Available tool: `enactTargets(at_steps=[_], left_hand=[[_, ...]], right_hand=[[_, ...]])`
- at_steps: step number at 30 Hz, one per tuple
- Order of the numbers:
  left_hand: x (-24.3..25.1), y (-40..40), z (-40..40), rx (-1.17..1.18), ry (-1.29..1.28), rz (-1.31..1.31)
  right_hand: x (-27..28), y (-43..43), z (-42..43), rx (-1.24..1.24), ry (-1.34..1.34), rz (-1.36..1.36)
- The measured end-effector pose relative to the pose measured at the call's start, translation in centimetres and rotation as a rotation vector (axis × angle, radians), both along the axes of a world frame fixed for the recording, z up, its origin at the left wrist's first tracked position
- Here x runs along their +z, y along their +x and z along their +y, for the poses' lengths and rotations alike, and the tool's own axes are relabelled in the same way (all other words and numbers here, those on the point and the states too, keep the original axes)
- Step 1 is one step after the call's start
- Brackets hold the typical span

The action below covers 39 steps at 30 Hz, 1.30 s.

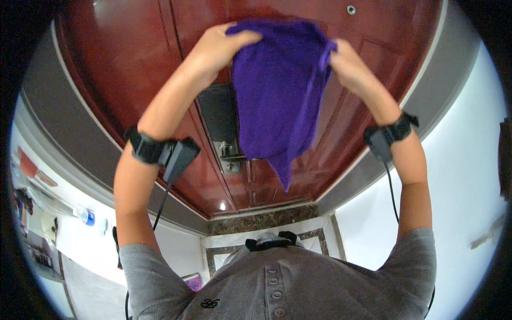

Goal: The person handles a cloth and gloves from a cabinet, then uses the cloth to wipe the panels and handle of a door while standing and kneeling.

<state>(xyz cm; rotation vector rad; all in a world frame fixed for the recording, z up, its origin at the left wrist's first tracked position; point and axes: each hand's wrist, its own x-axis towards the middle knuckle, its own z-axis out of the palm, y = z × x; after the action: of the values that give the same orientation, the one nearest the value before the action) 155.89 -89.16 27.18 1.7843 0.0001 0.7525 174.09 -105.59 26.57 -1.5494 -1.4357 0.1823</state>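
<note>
A purple cloth hangs spread between my two raised hands, with one pointed corner dangling lowest. My left hand pinches its upper left edge, the thumb lying over the front. My right hand grips the upper right corner, slightly blurred. Behind the cloth stands a dark red panelled door. The cloth hides part of the door and part of its dark lock plate; the metal handle shows at the cloth's lower left.
A round peephole sits in the door at the upper right. A grey frame surrounds the door, above a dark marble threshold. White walls flank it. A bottle with a blue label is at the left. Black straps with cabled devices circle both forearms.
</note>
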Motion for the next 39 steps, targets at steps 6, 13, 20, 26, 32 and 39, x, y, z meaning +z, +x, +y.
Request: enactTargets(at_steps=[6,13,20,26,32,39], left_hand=[[-10.1,2.8,-4.9,-0.577,-0.642,0.375],[-16.6,3.8,-6.9,-0.449,-0.707,0.941],[-20.0,3.8,-6.9,-0.323,-0.359,0.854],[-15.8,8.1,-7.7,-0.091,0.638,0.395],[-11.4,10.9,-10.1,-0.253,0.203,0.442],[-13.9,6.2,-15.1,-0.733,0.731,0.428]], right_hand=[[-6.2,-2.6,-5.8,0.376,-0.199,1.162],[-17.2,1.6,-9.8,0.061,-0.684,1.228],[-17.4,1.1,-11.8,-0.102,-0.603,0.999],[-13.2,3.5,-11.7,-0.173,-0.406,0.79],[-15.5,-4.2,-15.9,-0.23,-0.264,1.157],[-19.3,-5.9,-11.7,0.028,0.472,1.472]])
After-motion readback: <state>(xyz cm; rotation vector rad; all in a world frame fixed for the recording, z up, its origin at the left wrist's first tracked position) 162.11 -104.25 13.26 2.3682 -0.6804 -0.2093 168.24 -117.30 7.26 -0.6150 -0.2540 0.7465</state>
